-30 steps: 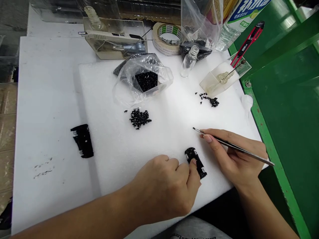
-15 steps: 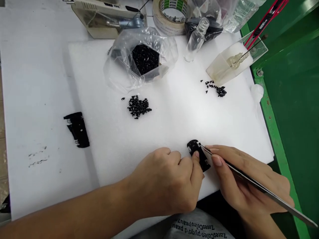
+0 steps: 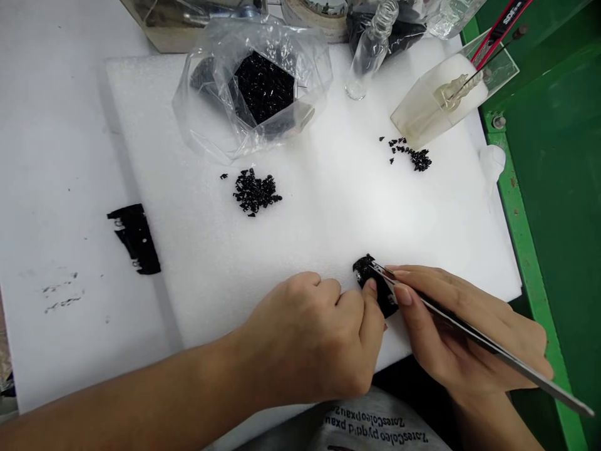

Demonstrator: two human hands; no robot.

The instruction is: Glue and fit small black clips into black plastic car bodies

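My left hand (image 3: 323, 332) is closed, its thumb pressing on a small curved black plastic part (image 3: 385, 299) near the front edge of the white foam sheet. Pinched in my right hand (image 3: 469, 332) is a pair of metal tweezers (image 3: 474, 338). Their tips lie on the upper end of the black part; whether anything is between them is too small to tell. Two piles of tiny black pieces lie on the foam, one at the middle left (image 3: 256, 191) and a smaller one at the right (image 3: 421, 160). A similar black part (image 3: 137, 239) lies at the left.
Behind the piles stands a clear plastic bag (image 3: 211, 125) full of black pieces (image 3: 265, 88). A small glass bottle (image 3: 366, 66), a tape roll (image 3: 319, 22) and a translucent tray (image 3: 425, 116) holding a red cutter (image 3: 502, 28) are at the back. A green metal frame (image 3: 521, 219) edges the right side.
The tweezer tips have shifted slightly left and down on the black part. My left hand keeps its hold. The whole view has shifted a little, with the table things appearing higher.
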